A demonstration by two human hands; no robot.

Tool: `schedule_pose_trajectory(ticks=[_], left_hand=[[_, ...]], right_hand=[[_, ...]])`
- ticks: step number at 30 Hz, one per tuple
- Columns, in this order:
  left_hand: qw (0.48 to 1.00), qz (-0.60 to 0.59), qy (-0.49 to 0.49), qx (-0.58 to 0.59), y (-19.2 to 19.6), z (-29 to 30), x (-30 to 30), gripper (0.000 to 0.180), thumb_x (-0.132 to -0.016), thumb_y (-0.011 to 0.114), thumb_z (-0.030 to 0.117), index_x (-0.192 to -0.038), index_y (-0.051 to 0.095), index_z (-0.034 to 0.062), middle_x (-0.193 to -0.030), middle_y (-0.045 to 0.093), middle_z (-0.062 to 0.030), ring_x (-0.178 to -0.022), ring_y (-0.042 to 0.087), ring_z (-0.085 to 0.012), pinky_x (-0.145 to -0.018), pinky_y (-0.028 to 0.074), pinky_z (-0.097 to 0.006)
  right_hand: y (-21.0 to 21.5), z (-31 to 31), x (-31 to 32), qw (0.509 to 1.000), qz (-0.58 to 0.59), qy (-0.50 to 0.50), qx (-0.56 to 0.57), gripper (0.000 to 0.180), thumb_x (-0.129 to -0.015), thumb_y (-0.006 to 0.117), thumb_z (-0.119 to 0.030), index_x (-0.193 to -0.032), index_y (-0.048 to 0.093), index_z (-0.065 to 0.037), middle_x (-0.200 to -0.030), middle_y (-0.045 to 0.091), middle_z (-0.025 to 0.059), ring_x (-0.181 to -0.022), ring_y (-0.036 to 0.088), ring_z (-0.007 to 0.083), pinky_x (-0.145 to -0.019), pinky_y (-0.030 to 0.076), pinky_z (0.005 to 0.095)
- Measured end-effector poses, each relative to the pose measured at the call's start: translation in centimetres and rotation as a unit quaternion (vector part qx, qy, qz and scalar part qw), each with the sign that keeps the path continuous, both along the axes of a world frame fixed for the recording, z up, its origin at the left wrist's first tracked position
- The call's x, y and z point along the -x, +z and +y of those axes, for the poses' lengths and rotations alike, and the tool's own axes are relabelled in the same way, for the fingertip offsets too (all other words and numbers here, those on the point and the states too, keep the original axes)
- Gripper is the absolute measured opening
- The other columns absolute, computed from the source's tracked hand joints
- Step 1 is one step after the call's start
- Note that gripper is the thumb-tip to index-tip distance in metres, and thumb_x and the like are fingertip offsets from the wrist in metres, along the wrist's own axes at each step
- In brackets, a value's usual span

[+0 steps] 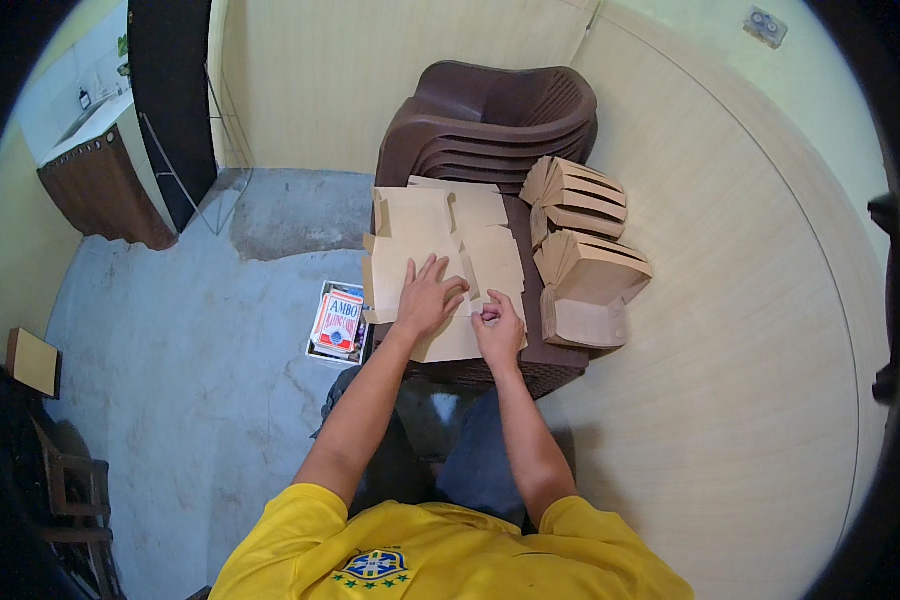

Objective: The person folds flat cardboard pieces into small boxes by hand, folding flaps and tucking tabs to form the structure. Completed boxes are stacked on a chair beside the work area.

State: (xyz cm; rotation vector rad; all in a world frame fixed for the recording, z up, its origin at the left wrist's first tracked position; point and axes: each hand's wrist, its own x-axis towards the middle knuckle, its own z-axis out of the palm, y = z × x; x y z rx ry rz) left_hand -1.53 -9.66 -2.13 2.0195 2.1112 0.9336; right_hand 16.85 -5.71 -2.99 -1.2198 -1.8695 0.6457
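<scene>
My spread left hand (432, 300) rests on flat tan cardboard (412, 215); my right hand (501, 328) curls, grip unclear.
Likely light, stiffish; best held by edges.

A stack of brown plastic chairs (490, 125) carries flat cardboard sheets (410, 225) on its top seat (558, 355), slightly passing its left edge. Along its right edge are folded cardboard boxes (595, 265); their support is hidden.

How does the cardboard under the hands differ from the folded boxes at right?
The cardboard sheet lies largely flat; the folded boxes have raised walls. The left hand and right hand are at the cardboard sheet; the folded boxes are untouched. Both are plain light brown.
</scene>
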Motion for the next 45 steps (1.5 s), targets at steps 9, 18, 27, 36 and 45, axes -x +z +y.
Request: schedule_pose_trajectory(ticks=[9, 18, 27, 36, 45], left_hand=[[1.000, -0.016, 0.003, 0.009, 0.2, -0.1, 0.0, 0.026, -0.100, 0.070, 0.041, -0.124, 0.077, 0.0336, -0.163, 0.050, -0.0151, -0.160, 0.034, -0.0376, -0.132, 0.013, -0.064], [0.999, -0.046, -0.012, 0.002, 0.2, 0.0, 0.4, 0.032, -0.093, 0.077, 0.044, -0.123, 0.080, 0.0348, -0.163, 0.051, -0.0173, -0.160, 0.035, -0.0364, -0.132, 0.013, -0.062], [0.999, -0.024, -0.023, 0.037, 0.2, 0.1, 0.6, 0.038, -0.092, 0.077, 0.047, -0.129, 0.076, 0.0349, -0.166, 0.048, -0.0143, -0.161, 0.034, -0.0365, -0.131, 0.016, -0.064], [0.998, -0.049, -0.040, 0.017, 0.5, 0.0, 1.0, 0.031, -0.099, 0.071, 0.035, -0.127, 0.072, 0.0215, -0.155, 0.060, -0.0100, -0.156, 0.043, -0.0328, -0.131, 0.015, -0.065], [0.950, -0.279, 0.046, 0.134, 3.2, -0.3, 1.5, 0.049, -0.101, 0.071, 0.047, -0.116, 0.065, 0.0008, -0.102, 0.077, -0.0242, -0.093, 0.077, -0.0395, -0.083, 0.060, -0.049]], right_hand=[[-0.2, -2.9, 1.0, 0.990, -0.034, 0.008, -0.133, 0.057, -0.085, 0.077, -0.009, -0.140, 0.062, -0.003, -0.112, 0.081, 0.0134, -0.094, 0.074, 0.0291, -0.087, 0.059, 0.0424], [-0.5, -3.9, 1.0, 0.973, -0.111, 0.027, -0.199, 0.045, -0.084, 0.074, -0.006, -0.128, 0.068, 0.000, -0.114, 0.080, 0.0148, -0.105, 0.071, 0.0340, -0.090, 0.058, 0.0439], [0.3, 0.8, 0.8, 0.999, -0.020, 0.003, -0.038, 0.027, -0.078, 0.093, -0.012, -0.097, 0.077, -0.003, -0.086, 0.077, 0.0106, -0.073, 0.073, 0.0217, -0.070, 0.058, 0.0369], [1.0, 1.7, 0.8, 0.999, -0.029, -0.028, 0.009, 0.036, -0.085, 0.091, -0.027, -0.111, 0.076, -0.006, -0.088, 0.074, 0.0057, -0.073, 0.067, 0.0183, -0.069, 0.056, 0.0358], [1.5, 3.3, -0.9, 0.937, 0.287, -0.072, 0.184, 0.044, -0.106, 0.065, -0.033, -0.139, 0.059, -0.005, -0.110, 0.059, 0.0061, -0.088, 0.060, 0.0182, -0.078, 0.053, 0.0376]])
